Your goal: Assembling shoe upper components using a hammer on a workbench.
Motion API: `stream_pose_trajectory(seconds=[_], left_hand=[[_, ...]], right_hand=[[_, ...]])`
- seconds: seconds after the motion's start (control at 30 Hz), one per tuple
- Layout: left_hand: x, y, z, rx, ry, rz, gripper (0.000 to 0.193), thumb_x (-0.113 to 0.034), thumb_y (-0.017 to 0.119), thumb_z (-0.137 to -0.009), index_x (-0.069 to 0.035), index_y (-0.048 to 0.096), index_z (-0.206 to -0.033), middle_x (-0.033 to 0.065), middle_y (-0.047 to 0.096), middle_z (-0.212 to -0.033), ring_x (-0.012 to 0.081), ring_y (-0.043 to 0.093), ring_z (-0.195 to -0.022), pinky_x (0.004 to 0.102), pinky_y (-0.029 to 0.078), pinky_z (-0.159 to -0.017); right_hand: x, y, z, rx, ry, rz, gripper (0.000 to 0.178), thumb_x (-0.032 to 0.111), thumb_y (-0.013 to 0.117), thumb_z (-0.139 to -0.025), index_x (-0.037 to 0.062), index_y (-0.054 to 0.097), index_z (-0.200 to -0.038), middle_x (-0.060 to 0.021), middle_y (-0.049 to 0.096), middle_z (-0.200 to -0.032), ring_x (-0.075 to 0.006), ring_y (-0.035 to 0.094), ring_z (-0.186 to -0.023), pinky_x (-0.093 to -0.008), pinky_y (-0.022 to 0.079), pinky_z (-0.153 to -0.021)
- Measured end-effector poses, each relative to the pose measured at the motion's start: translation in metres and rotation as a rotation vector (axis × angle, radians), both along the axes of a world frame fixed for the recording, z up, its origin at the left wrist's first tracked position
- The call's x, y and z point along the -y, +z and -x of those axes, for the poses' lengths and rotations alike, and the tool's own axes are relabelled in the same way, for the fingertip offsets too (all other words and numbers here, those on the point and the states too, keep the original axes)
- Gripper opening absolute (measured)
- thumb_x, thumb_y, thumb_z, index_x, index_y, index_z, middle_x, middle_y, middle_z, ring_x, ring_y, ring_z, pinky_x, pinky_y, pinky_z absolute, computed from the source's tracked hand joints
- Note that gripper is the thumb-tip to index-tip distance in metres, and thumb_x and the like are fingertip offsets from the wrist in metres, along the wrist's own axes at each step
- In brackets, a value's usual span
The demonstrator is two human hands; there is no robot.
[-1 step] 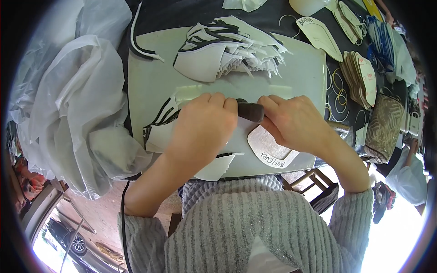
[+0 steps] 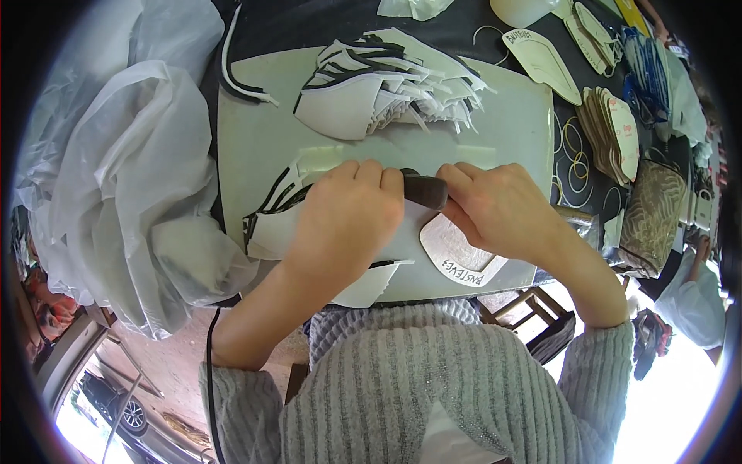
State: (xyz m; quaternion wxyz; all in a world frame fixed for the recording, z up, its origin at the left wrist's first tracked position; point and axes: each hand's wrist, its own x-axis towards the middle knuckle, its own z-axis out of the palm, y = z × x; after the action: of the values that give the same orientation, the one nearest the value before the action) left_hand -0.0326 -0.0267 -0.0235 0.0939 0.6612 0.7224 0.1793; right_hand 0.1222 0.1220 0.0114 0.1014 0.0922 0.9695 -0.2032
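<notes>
My left hand is closed, knuckles up, over the middle of a pale grey board. From its fingers sticks out a dark grey, smooth piece with a rounded end; its kind is unclear. My right hand is closed in a pinch at that end; its fingertips are hidden. Beneath the right hand lies a whitish flat template with handwriting on it. White cut pieces with black edging lie beside and partly under my left hand. Another white piece rests at the near edge.
A fanned stack of white pieces with black trim lies at the board's far side. Translucent plastic bags crowd the left. To the right are yellow and white rings, stacked templates and a patterned roll.
Hardly anything differs. My left hand and wrist have shifted very slightly; the right hand and the pieces on the board stay in place.
</notes>
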Motion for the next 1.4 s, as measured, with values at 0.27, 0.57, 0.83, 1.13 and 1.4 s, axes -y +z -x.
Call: stream_pose_trajectory(seconds=[0.27,0.57,0.83,1.13,1.4], left_hand=[[0.009,-0.008,0.005,0.283,0.112,-0.170,0.017,-0.002,0.072,-0.072,-0.007,0.061,-0.084,0.0081,0.057,-0.074,0.0278,0.059,-0.070,0.0392,0.049,-0.061],[0.046,-0.029,-0.005,0.071,0.002,-0.321,0.025,-0.009,0.068,-0.075,-0.001,0.065,-0.098,0.0073,0.059,-0.093,0.0239,0.060,-0.087,0.0358,0.052,-0.074],[0.055,-0.033,-0.010,0.007,0.039,-0.336,0.029,-0.010,0.066,-0.074,0.000,0.067,-0.101,0.0087,0.062,-0.111,0.0216,0.060,-0.093,0.0332,0.051,-0.077],[0.052,-0.035,-0.009,0.042,0.037,-0.355,0.029,-0.012,0.066,-0.073,0.000,0.067,-0.100,0.0085,0.062,-0.110,0.0215,0.059,-0.092,0.0324,0.051,-0.075],[0.053,-0.032,-0.011,0.096,0.076,-0.365,0.028,-0.001,0.070,-0.072,0.002,0.067,-0.100,0.0098,0.064,-0.105,0.0240,0.061,-0.089,0.0338,0.051,-0.071]], right_hand=[[-0.002,0.000,-0.002,-0.011,0.005,0.007,0.028,0.030,0.059,-0.096,0.0039,0.055,-0.088,-0.0094,0.061,-0.074,-0.0308,0.064,-0.062,-0.0409,0.049,-0.053],[0.001,0.002,0.002,0.039,-0.004,0.004,0.028,0.032,0.059,-0.096,0.0050,0.054,-0.088,-0.0089,0.062,-0.077,-0.0309,0.062,-0.060,-0.0406,0.048,-0.051],[0.005,0.016,0.000,-0.106,-0.126,0.126,0.019,0.013,0.067,-0.084,0.0042,0.058,-0.098,-0.0095,0.063,-0.079,-0.0302,0.062,-0.058,-0.0383,0.049,-0.049],[0.025,0.001,0.002,0.042,-0.061,-0.047,0.017,0.016,0.064,-0.090,0.0023,0.055,-0.096,-0.0100,0.060,-0.078,-0.0307,0.060,-0.053,-0.0387,0.048,-0.047],[0.034,0.017,-0.005,-0.220,-0.273,0.111,0.017,0.004,0.066,-0.083,-0.0019,0.061,-0.098,-0.0129,0.064,-0.090,-0.0312,0.062,-0.056,-0.0378,0.050,-0.049]])
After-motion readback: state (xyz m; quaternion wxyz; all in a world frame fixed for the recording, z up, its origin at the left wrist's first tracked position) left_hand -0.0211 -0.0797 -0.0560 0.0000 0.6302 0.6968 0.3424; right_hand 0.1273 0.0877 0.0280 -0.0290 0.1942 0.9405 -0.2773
